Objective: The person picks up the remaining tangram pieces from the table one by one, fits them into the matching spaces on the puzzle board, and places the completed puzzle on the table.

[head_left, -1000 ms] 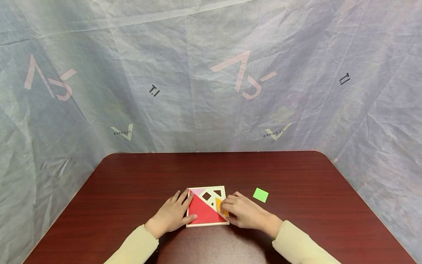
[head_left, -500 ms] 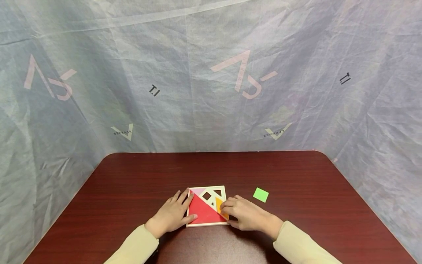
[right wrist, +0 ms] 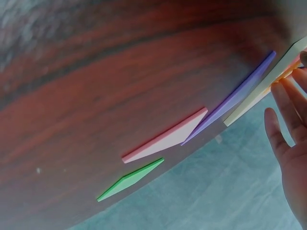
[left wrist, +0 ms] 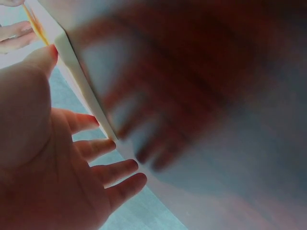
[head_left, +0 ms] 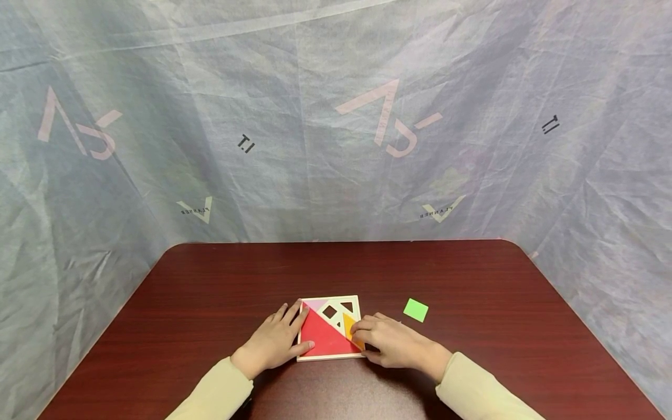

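The left hand (head_left: 274,340) lies with its fingers straight and spread over the left edge of a square puzzle board (head_left: 331,357), its thumb resting on a big red triangle (head_left: 326,338). The right hand (head_left: 392,341) is at the board's right edge, its bent fingertips on a yellow piece (head_left: 348,322); whether they pinch that piece or only press it, I cannot tell. The yellow piece is at the right side of the board, beside the slanting edge of the red triangle, and partly covered by the fingers.

A pale pink piece (head_left: 315,304) sits in the far left corner of the board. Dark openings show between it and the yellow piece.

Off the board, the right wrist view shows a purple piece (right wrist: 235,98) near the board's edge, a pink piece (right wrist: 168,136) next to it and a green piece (right wrist: 129,179) farther out, all flat on the dark red wooden table (head_left: 220,297). Pale sleeves (head_left: 216,391) cover both forearms. Beyond the table hangs a creased grey cloth (head_left: 294,186) with printed letters.
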Motion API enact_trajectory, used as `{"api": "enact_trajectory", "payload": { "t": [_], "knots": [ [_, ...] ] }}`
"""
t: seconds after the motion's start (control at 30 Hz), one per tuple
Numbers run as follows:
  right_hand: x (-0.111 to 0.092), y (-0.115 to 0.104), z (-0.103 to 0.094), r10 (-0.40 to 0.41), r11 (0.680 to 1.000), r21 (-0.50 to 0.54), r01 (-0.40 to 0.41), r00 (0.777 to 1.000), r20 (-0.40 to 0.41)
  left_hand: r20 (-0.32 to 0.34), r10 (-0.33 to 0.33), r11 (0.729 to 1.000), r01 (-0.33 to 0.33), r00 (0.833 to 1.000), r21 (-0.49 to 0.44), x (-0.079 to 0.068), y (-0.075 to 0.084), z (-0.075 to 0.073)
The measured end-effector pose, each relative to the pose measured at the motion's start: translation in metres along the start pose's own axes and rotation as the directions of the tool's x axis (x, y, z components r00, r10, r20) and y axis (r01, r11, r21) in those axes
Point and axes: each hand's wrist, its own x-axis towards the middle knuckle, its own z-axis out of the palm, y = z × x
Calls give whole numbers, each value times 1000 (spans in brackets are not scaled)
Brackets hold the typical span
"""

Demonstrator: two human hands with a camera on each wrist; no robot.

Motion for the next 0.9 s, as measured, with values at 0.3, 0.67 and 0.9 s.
{"api": "enact_trajectory", "payload": {
  "t": [0.3,0.67,0.9],
  "knots": [
    [-1,-1,1,6,1000,15,-6,1000,11,7,-6,1000,6,1000,-5,0,0,0],
    [-3,-1,0,13,1000,19,-14,1000,27,7,-2,1000,2,1000,-11,-1,1,-2],
    [-2,-1,-1,3,1000,21,-4,1000,27,12,-2,1000,2,1000,-15,-1,1,-2]
  ]
}}
